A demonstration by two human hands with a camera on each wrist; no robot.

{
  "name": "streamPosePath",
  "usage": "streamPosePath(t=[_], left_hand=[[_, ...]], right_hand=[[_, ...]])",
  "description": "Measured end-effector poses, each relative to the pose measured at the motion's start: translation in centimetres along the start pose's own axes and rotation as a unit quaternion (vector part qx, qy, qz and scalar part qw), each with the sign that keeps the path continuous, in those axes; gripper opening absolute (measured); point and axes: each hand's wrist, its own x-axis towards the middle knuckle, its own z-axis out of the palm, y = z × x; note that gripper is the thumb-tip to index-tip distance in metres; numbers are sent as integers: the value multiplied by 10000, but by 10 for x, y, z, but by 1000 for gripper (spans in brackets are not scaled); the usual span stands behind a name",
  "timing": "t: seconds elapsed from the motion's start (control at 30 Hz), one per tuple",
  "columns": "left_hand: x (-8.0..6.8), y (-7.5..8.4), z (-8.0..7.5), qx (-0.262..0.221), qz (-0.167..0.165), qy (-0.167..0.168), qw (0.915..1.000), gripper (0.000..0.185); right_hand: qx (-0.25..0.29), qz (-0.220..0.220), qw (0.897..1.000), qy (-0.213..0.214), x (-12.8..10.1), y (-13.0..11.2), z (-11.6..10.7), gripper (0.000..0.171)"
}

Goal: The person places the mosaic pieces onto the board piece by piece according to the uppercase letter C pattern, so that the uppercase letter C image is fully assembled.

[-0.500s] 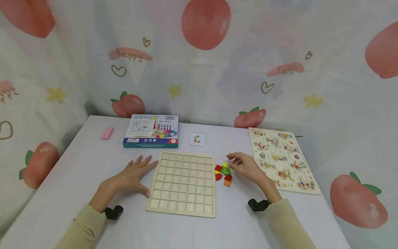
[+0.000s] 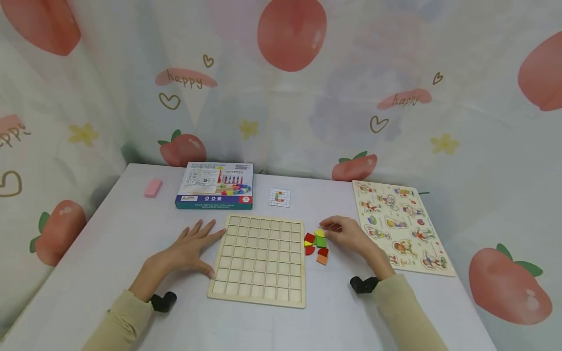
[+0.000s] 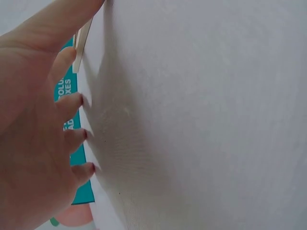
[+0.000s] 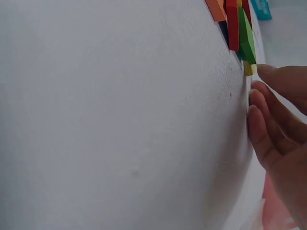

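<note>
A pale wooden grid board (image 2: 259, 261) lies in front of me. My left hand (image 2: 184, 251) has its fingers spread on the table, thumb and index fingertip at the board's left edge. Right of the board lies a small cluster of flat coloured blocks: a yellow quarter-round block (image 2: 319, 233), a green block (image 2: 321, 242), red ones (image 2: 310, 238) and an orange square (image 2: 322, 260). My right hand (image 2: 349, 238) hovers at the cluster's far right side. Its thumb (image 4: 276, 76) reaches right to the yellow block, with the other fingers gently bent and a gap between.
Behind the board lie a boxed bead set (image 2: 214, 185), a small pattern card (image 2: 279, 197) and a pink block (image 2: 153, 188). A wooden picture puzzle (image 2: 404, 226) lies at the right, close to my right forearm. A patterned curtain (image 2: 281, 122) hangs behind the table.
My right hand's fingertips have settled slightly closer around the yellow block. The left hand stays at the board's edge, and the blocks keep their places.
</note>
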Motion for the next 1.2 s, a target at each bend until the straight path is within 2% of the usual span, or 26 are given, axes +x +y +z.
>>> streamPosePath(t=[0.1,0.5,0.77,1.07,1.2], left_hand=[[0,1,1,29,-15,28,10000,123],[3,4,4,51,-71,9,10000,122],[7,7,4,122,-97,-30,9999,121],[15,8,6,181,-209,-95,9996,121],[18,10,4,188,-239,-132,9995,120]], right_hand=[[43,65,9999,-97,1,1,-1,29],[-177,-138,9995,-227,3,0,-2,22],[-161,-204,9993,-266,2,2,-3,23],[-284,-361,9989,-135,8,5,0,22],[-363,-270,9989,-110,9,4,1,20]])
